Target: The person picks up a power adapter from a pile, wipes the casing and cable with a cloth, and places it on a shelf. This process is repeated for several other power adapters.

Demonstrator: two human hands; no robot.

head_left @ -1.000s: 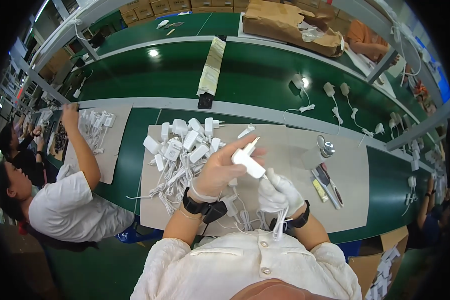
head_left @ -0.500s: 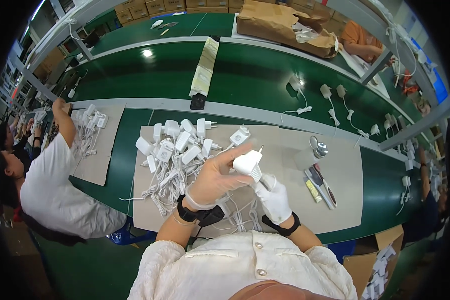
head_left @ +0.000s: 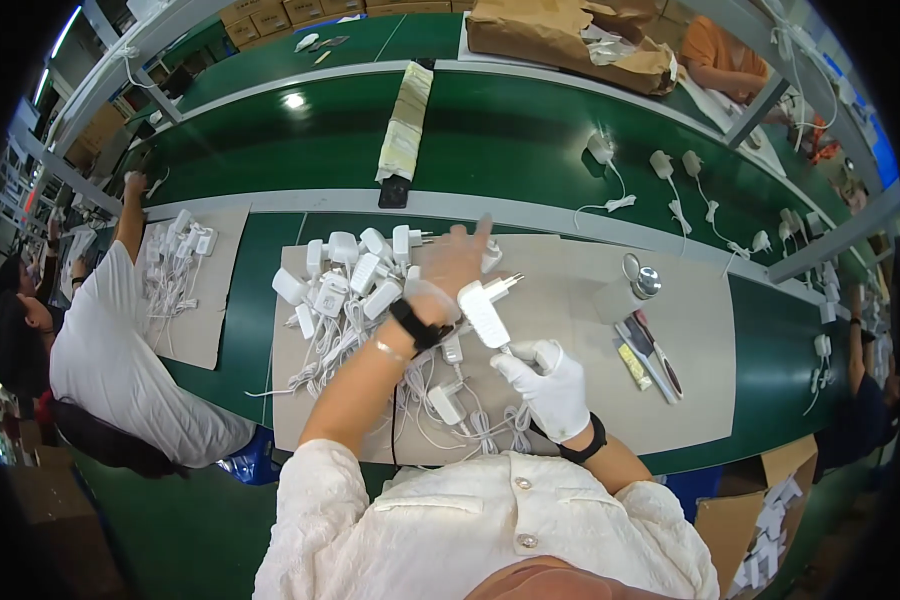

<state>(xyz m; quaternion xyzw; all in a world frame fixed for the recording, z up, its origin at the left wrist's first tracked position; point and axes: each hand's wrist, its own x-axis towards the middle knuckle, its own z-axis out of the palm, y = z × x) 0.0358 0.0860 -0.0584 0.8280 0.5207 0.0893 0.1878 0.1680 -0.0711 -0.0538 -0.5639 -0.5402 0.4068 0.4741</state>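
Note:
In my white-gloved right hand (head_left: pixel 548 390) is a white plug-in power adapter (head_left: pixel 485 315), gripped near its cable end. Its two pins point up and to the right. My left hand (head_left: pixel 455 262), in a thin translucent glove, stretches over the mat beyond the adapter. Motion blurs it, but its fingers look spread and nothing shows in them. Past its fingertips lies another white adapter (head_left: pixel 491 256), partly hidden. Left of my left hand is a heap of white adapters (head_left: pixel 345 270) with bundled cables. Another adapter (head_left: pixel 446 403) lies near my body among cables.
On the grey mat (head_left: pixel 660 270) at right stand a clear bottle with a metal top (head_left: pixel 630 293), a yellow strip (head_left: pixel 634 367) and several slim tools (head_left: pixel 653 355). Adapters (head_left: pixel 662 166) rest on the green belt (head_left: pixel 510 150). A co-worker (head_left: pixel 120 360) sits at left; an open carton (head_left: pixel 755 525) stands lower right.
My left hand has let go of the adapter and moved up, away from my body. My right hand keeps hold of the adapter. The left co-worker's arm reaches farther toward the belt.

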